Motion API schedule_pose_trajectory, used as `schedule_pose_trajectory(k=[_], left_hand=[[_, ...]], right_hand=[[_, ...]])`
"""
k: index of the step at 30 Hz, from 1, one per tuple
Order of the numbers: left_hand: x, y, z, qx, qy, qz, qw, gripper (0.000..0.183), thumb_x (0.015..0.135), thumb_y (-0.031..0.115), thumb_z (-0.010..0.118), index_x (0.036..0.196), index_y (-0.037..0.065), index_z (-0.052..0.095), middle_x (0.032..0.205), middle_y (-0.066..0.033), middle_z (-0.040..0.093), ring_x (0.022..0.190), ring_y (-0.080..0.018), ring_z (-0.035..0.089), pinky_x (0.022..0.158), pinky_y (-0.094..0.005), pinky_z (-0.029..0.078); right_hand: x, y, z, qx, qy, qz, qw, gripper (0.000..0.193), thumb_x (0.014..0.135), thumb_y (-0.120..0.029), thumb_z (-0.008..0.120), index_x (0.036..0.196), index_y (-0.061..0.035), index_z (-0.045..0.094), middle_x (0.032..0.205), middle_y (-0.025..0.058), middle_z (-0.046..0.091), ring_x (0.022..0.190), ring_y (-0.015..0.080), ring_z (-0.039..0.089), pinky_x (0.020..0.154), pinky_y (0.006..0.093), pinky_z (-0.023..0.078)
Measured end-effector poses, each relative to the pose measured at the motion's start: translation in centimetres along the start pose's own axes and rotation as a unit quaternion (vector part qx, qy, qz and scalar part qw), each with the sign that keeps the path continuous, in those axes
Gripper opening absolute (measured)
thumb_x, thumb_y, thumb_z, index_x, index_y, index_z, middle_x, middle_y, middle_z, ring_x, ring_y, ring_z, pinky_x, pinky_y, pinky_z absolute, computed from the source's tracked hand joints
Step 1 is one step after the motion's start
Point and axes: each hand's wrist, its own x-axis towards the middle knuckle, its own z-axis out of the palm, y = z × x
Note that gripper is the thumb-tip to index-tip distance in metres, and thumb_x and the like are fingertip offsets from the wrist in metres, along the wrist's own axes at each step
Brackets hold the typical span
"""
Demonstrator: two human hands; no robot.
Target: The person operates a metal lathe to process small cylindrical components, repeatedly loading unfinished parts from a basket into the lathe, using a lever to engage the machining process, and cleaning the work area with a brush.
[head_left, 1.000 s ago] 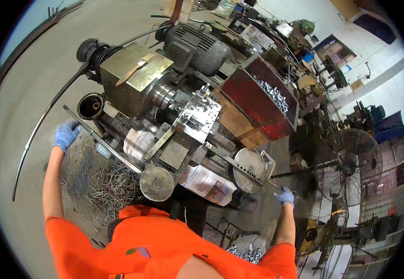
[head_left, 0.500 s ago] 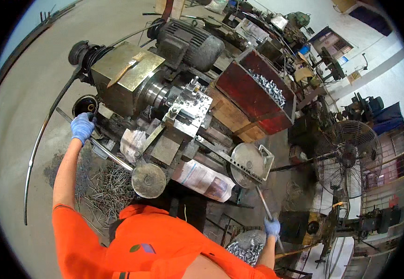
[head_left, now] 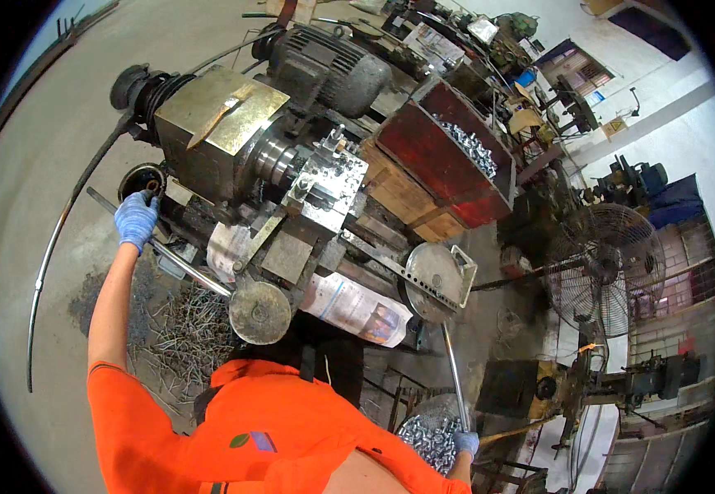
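Note:
My left hand (head_left: 137,219), in a blue knit glove, is closed round the long metal lever (head_left: 197,272) that runs from a round disc hub (head_left: 259,313). Its fingertips are beside a dark round cup-like part (head_left: 142,183) on the machine. At lower right my right hand (head_left: 466,445), gloved alike, grips the low end of another metal lever (head_left: 455,366), which slants down from a second round disc (head_left: 433,281). Between the hands stands a lathe-like machine with a steel chuck (head_left: 273,159) and a shiny tool block (head_left: 328,183); small dark chips lie on the block.
A red bin (head_left: 432,156) of small metal parts sits behind the machine. Beside my right hand, a basket holds more metal parts (head_left: 428,438). Metal shavings (head_left: 183,339) cover the floor at left. A fan (head_left: 605,267) stands at right; a motor (head_left: 324,70) is behind.
My right hand has moved down and a little left; its lever has swung the same way. My left hand stays at its lever. The whole view has shifted slightly.

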Motion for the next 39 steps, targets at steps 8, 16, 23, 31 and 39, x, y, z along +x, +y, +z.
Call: schedule_pose_trajectory(k=[8, 16, 23, 31, 39], left_hand=[[0.2, -0.3, 0.1, -0.012, -0.001, 0.007, 1.0, 0.026, 0.081, 0.032, 0.058, 0.095, 0.013, 0.068, 0.09, -0.0135, 0.065, 0.086, -0.0314, 0.062, 0.076, -0.041, 0.048], [0.3, -0.4, 0.3, -0.008, -0.004, 0.011, 1.0, 0.026, 0.081, 0.033, 0.058, 0.095, 0.014, 0.068, 0.09, -0.0137, 0.065, 0.084, -0.0314, 0.062, 0.075, -0.0416, 0.049], [0.4, -0.9, 0.6, 0.004, 0.009, 0.014, 1.0, 0.025, 0.08, 0.032, 0.059, 0.094, 0.014, 0.068, 0.088, -0.0135, 0.065, 0.084, -0.031, 0.062, 0.075, -0.0416, 0.049], [0.7, -1.0, 0.8, 0.001, -0.009, 0.008, 1.0, 0.025, 0.079, 0.032, 0.061, 0.094, 0.014, 0.068, 0.088, -0.0135, 0.065, 0.085, -0.0307, 0.062, 0.075, -0.0416, 0.048], [0.4, -0.4, 0.0, -0.001, -0.014, 0.006, 1.0, 0.026, 0.079, 0.032, 0.06, 0.094, 0.013, 0.068, 0.09, -0.0134, 0.066, 0.086, -0.0311, 0.062, 0.076, -0.0417, 0.048]], right_hand=[[-0.1, 0.5, 0.5, -0.003, 0.0, -0.002, 1.0, 0.043, 0.07, -0.034, 0.062, 0.09, 0.0045, 0.065, 0.094, 0.0277, 0.061, 0.095, 0.0379, 0.059, 0.079, 0.0436, 0.048], [0.6, 1.6, 1.9, -0.009, 0.019, -0.059, 0.998, 0.043, 0.07, -0.035, 0.061, 0.091, 0.0027, 0.065, 0.098, 0.0258, 0.061, 0.098, 0.0371, 0.058, 0.082, 0.0426, 0.048], [-0.6, 0.7, 1.1, 0.006, 0.01, -0.011, 1.0, 0.044, 0.071, -0.037, 0.06, 0.091, 0.002, 0.065, 0.098, 0.0257, 0.061, 0.098, 0.0373, 0.058, 0.083, 0.0427, 0.048], [-0.3, 1.5, 1.9, -0.012, 0.013, -0.035, 0.999, 0.046, 0.073, -0.04, 0.057, 0.092, 0.0009, 0.066, 0.097, 0.026, 0.061, 0.098, 0.0371, 0.059, 0.082, 0.0436, 0.048], [-1.3, 0.7, 1.1, -0.021, 0.007, -0.014, 1.0, 0.047, 0.072, -0.041, 0.06, 0.091, 0.0005, 0.066, 0.097, 0.0259, 0.061, 0.098, 0.0363, 0.059, 0.082, 0.0433, 0.048]])
